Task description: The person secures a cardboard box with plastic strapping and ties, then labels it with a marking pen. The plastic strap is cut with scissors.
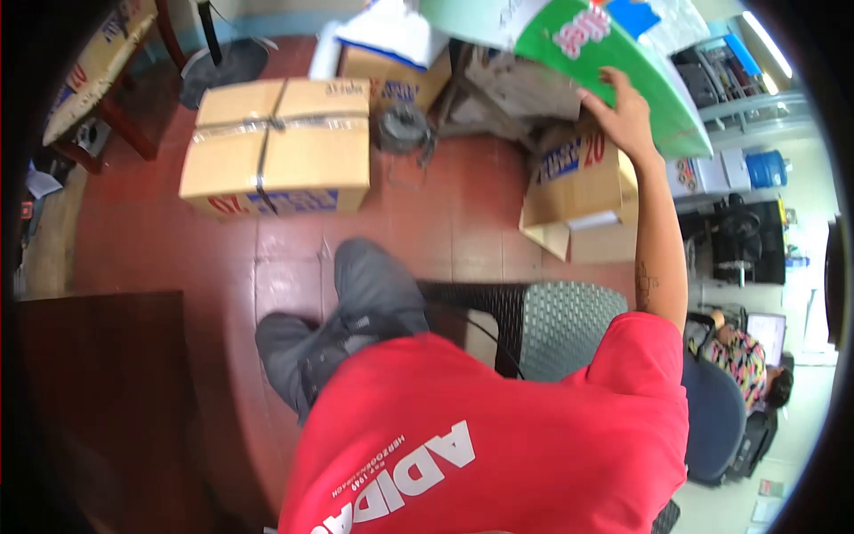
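Observation:
My right hand (pixel 625 116) reaches forward with fingers apart, thumb and fingertips over the near edge of a green and white board (pixel 556 44) with pink lettering. No object shows in its grasp. Below the wrist is an open cardboard box (pixel 578 182) marked with a red 20. My left hand is out of view. Further left on the floor stands a closed cardboard box (pixel 276 151), bound with a dark strap and clear tape.
A dark grey coiled bundle (pixel 403 129) lies on the red tiled floor (pixel 471 222) beside the strapped box. Next to my legs is a grey woven chair (pixel 574 325). Dark brown furniture (pixel 102 400) stands at lower left. Another person (pixel 747 365) sits at a desk on the right.

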Motion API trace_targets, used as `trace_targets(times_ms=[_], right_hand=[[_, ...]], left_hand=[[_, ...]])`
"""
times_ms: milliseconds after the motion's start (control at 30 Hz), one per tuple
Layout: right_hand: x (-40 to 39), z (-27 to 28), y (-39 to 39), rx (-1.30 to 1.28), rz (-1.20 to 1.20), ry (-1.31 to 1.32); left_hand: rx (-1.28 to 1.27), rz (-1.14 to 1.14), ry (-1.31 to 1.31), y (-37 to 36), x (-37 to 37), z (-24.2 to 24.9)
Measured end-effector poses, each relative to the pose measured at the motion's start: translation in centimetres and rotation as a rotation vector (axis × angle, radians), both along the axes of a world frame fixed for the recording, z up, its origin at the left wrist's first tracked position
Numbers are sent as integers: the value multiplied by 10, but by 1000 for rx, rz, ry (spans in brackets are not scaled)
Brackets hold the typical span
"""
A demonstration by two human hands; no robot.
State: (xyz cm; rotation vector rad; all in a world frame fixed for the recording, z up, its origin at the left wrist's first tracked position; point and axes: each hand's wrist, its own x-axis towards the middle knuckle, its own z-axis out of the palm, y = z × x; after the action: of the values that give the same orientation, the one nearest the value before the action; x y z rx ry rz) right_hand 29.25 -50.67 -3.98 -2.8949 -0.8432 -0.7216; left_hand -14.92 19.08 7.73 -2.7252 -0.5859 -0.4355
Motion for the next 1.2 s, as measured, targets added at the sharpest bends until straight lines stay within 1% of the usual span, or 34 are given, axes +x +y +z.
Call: trace_targets(times_ms=[67,100,133,167,200,233,267,300,333,367,400,467,500,533,600,667,700,733,800,867,900,933,967,1067,1100,1167,1200], right_hand=[[-68,-15,4,-109,-193,542],[-88,-32,-10,-175,-320,737],[-110,-50,-22,-243,-396,866],[-140,-63,-27,-199,-423,929],[-167,-84,-40,-213,-363,876],[-200,-81,-22,-258,-457,940],[-226,-93,-22,-186,-457,987],[-250,-107,-22,20,-436,1111],[-272,-143,-38,10,-262,800],[-291,-151,-26,-19,-237,574],[-296,-158,-18,-49,-242,456],[-279,-162,-20,-29,-287,544],[-265,-161,-21,32,-344,684],[-249,-159,-23,84,-462,927],[-222,-166,-32,-142,-572,1020],[-208,-180,-51,-124,-568,1035],[-200,-187,-59,-105,-571,1046],[-198,-186,-57,-111,-560,1050],[-201,-177,-47,-36,-569,1078],[-197,-179,-46,-55,-582,1078],[-193,-177,-42,-47,-571,1074],[-188,-174,-38,-40,-565,1072],[-179,-174,-34,-50,-564,1080],[-141,-176,-16,-84,-473,1116],[-130,-174,-10,-93,-444,1091],[-106,-174,-5,-76,-400,1053],[-93,-174,-5,-80,-397,1058]], left_hand=[[168,115,176,-18,9,-2],[162,95,198,-23,12,-3],[196,107,240,-27,13,-3],[234,126,275,-26,11,-2],[239,122,283,-13,5,-1],[202,-22,260,8,-1,-1],[161,-166,230,20,-5,-2],[157,-174,225,11,-4,-2],[94,-149,227,-6,0,-1],[33,-119,230,-16,3,-2],[32,-115,226,-17,3,-3],[4,-89,195,-18,2,-5],[-9,-75,182,-18,1,-6],[-23,-64,172,-19,1,-6],[-33,-48,167,-25,2,-8],[-49,-120,168,-33,3,-8],[-47,-109,171,-27,3,-7],[-35,-112,183,-17,4,-6],[-25,-93,200,-11,5,-5],[-7,-2,262,-17,9,-3],[-10,9,267,-11,7,-4],[34,-37,240,-5,5,-5],[75,-87,217,-1,5,-7],[113,-93,236,0,8,-7],[116,-83,237,2,8,-7],[211,-138,224,2,9,-11],[210,-135,230,-2,10,-11]])
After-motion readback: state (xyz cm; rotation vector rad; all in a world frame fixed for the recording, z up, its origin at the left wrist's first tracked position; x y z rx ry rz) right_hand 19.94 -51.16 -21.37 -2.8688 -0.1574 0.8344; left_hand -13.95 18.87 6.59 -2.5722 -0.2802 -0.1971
